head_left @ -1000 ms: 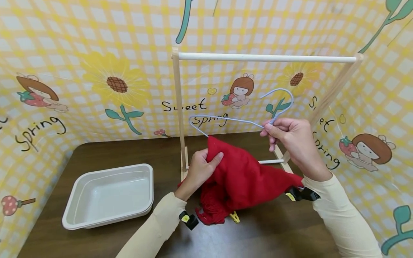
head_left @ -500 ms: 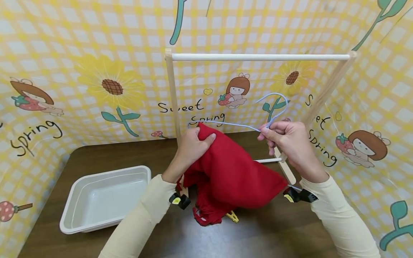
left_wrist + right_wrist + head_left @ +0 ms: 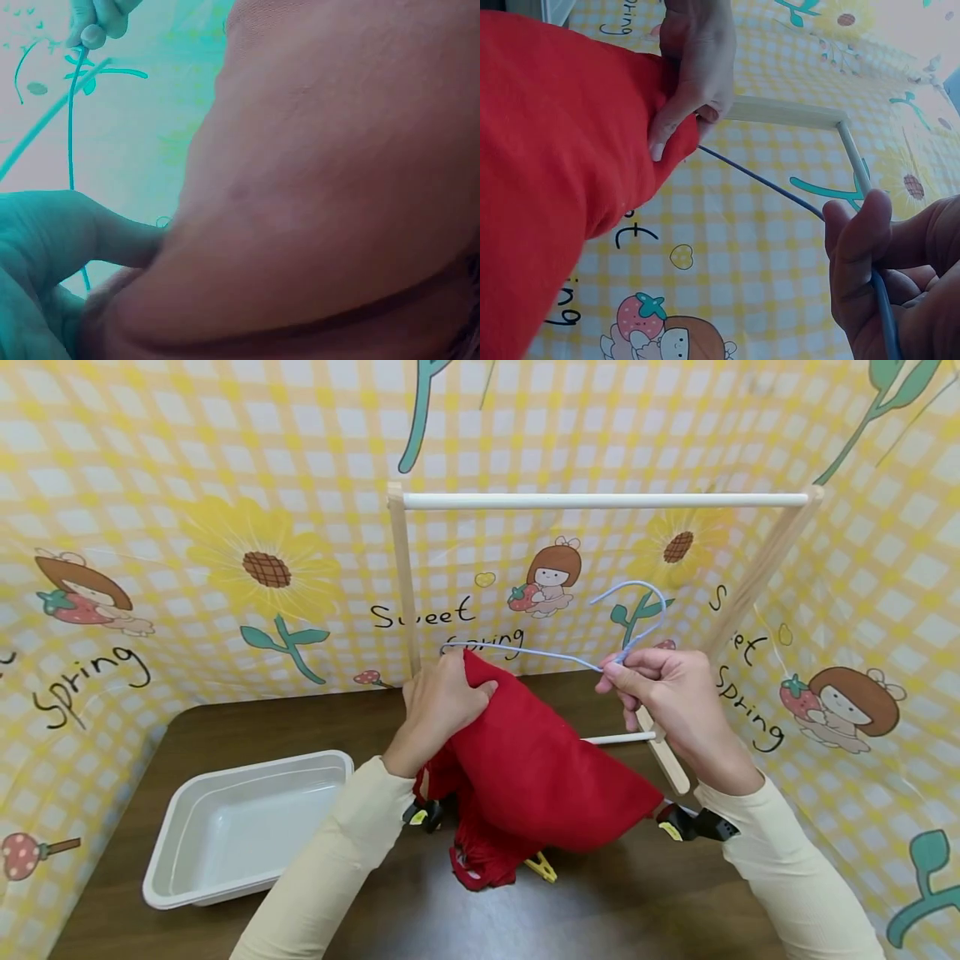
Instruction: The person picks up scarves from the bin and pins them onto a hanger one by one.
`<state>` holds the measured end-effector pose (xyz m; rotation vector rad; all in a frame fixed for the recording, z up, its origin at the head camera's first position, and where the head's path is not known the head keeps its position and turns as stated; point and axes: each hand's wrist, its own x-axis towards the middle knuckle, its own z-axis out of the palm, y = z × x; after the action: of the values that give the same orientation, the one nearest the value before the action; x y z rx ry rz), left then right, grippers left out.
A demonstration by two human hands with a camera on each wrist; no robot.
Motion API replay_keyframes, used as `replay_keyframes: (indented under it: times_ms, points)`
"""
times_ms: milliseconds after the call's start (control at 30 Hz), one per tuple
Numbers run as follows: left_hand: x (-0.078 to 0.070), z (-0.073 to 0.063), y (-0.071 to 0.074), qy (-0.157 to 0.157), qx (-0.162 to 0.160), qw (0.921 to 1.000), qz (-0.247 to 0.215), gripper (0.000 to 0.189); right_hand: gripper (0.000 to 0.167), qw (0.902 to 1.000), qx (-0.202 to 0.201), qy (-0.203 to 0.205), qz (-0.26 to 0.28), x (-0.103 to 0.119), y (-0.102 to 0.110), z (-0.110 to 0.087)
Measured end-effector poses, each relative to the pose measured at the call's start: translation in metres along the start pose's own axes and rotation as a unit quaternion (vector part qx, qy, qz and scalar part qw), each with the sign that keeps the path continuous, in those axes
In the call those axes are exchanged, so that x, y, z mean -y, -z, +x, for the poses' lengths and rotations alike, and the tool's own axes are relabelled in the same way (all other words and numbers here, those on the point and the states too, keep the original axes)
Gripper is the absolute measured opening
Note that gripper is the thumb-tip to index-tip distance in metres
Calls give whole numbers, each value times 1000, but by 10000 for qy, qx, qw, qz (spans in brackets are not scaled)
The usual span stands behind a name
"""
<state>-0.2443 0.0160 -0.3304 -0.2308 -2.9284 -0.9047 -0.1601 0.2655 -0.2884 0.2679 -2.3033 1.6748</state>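
Observation:
A red fringed scarf (image 3: 551,768) drapes over the lower part of a light-blue wire clothes hanger (image 3: 532,650). My left hand (image 3: 442,702) pinches the scarf's upper corner by the hanger's left end, thumb on the near side. At the hanger's neck, just under the hook, my right hand (image 3: 675,697) pinches the wire between thumb and fingers. In the right wrist view the wire runs from the scarf (image 3: 562,157) to my right hand (image 3: 870,255). The cloth (image 3: 300,172) fills most of the left wrist view. Part of the hanger's lower wire is hidden under the scarf.
A wooden rack with a white top bar (image 3: 600,502) stands behind the hands. At the left of the dark table (image 3: 622,910) sits a white plastic basin (image 3: 247,768). A yellow clothespin (image 3: 542,867) lies beside the fringe. Patterned cloth walls enclose the table.
My left hand has moved up and left, drawing the scarf's corner up to the hanger's left end and covering more wire. My right hand keeps its hold on the neck, slightly lower.

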Motion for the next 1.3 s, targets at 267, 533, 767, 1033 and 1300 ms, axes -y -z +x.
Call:
replay_keyframes:
  times_ms: [267, 533, 767, 1033, 1300]
  points:
    - [9, -8, -4, -497, -779, 9949, 409, 45, 28, 9997, -65, -165, 182, 0, -2, 1]
    - [22, -21, -20, -1908, -2974, 9333, 640, 35, 30, 9994, -93, -194, 282, -3, -2, 1]
    - [25, -40, -46, -3495, -3677, 8607, -424, 17, 30, 9998, -12, -187, 90, 0, -7, 6]
    - [-1, -59, -97, -4825, -3546, 8004, -279, 30, 29, 9979, -214, -267, 557, 10, -8, 12]
    - [-10, -56, -125, -5034, -3029, 8090, 182, 47, 24, 9970, -294, -205, 680, 16, -7, 10]
